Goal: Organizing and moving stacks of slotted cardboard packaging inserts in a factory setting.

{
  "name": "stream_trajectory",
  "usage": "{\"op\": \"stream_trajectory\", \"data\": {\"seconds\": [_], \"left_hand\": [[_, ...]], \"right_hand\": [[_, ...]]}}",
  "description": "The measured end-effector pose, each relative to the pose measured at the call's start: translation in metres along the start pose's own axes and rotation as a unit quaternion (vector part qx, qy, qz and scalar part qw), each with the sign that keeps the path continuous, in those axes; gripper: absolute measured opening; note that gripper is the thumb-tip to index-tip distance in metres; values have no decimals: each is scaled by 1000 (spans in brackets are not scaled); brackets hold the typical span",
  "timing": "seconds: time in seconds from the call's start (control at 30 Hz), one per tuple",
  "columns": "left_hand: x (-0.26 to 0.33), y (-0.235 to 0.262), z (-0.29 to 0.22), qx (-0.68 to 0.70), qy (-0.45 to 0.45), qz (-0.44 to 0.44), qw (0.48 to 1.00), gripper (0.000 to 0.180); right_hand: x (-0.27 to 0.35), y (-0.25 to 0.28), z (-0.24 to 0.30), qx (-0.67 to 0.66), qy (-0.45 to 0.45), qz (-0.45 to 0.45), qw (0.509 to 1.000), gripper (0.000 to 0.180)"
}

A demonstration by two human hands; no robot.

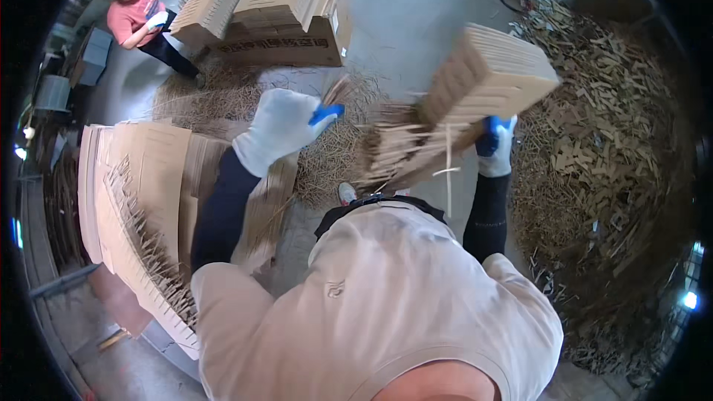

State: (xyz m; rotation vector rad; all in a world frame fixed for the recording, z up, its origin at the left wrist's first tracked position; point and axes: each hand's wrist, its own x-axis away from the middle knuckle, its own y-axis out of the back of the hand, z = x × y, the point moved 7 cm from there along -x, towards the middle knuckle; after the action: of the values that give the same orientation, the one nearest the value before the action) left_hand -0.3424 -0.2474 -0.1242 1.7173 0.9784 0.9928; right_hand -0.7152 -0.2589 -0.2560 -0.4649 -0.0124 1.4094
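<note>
In the head view we look down over our own beige shirt and dark sleeves at a floor strewn with cardboard waste. Our right hand, in a white glove with blue fingertips, is closed from below on a thick bundle of die-cut cardboard sheets; the bundle sits tilted, its upper end raised toward the right, and loose strips of trim hang and splay from its lower left end. Our left hand, gloved the same way, is lifted just left of those strips; its fingers are loosely curled and partly open, and we cannot tell whether it touches the strips or holds anything.

Below the left forearm stands a stack of flat cardboard blanks, its near edge ragged with notched tabs, close against our left side. Between that stack and the bundle lies a heap of thin straw-like offcuts on the concrete floor, and one shoe shows at its edge. To the right a much bigger pile of cardboard scraps fills the ground and crowds the space beside the right arm. Straight ahead, beyond the offcuts, sits another stack of slotted sheets on a box. At the upper left another person in a pink top bends beside that stack, well apart from us.
</note>
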Motion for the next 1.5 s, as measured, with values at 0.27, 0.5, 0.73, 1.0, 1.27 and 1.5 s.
{"op": "stream_trajectory", "data": {"seconds": [0.27, 0.5, 0.73, 1.0, 1.27, 1.5], "left_hand": [[-10, 20, -41, 36, -106, -182, 977, 82], [-16, 38, -82, 251, -229, -290, 895, 56], [-4, 43, -91, 145, -239, -396, 875, 28], [-2, 25, -27, 363, -126, -398, 833, 38], [-23, -2, -84, 104, -94, -252, 957, 97], [-28, -32, -74, -42, -219, -241, 945, 41]], "right_hand": [[-19, -50, 31, 26, -14, 17, 999, 35], [-16, -46, 17, 39, 0, 90, 995, 68], [-10, -48, 12, 47, -14, 66, 997, 78], [-17, -25, 21, 23, 0, 30, 999, 59], [-26, -86, 55, 103, 32, 32, 994, 55], [-20, -112, 64, 124, -8, 90, 988, 66]]}}
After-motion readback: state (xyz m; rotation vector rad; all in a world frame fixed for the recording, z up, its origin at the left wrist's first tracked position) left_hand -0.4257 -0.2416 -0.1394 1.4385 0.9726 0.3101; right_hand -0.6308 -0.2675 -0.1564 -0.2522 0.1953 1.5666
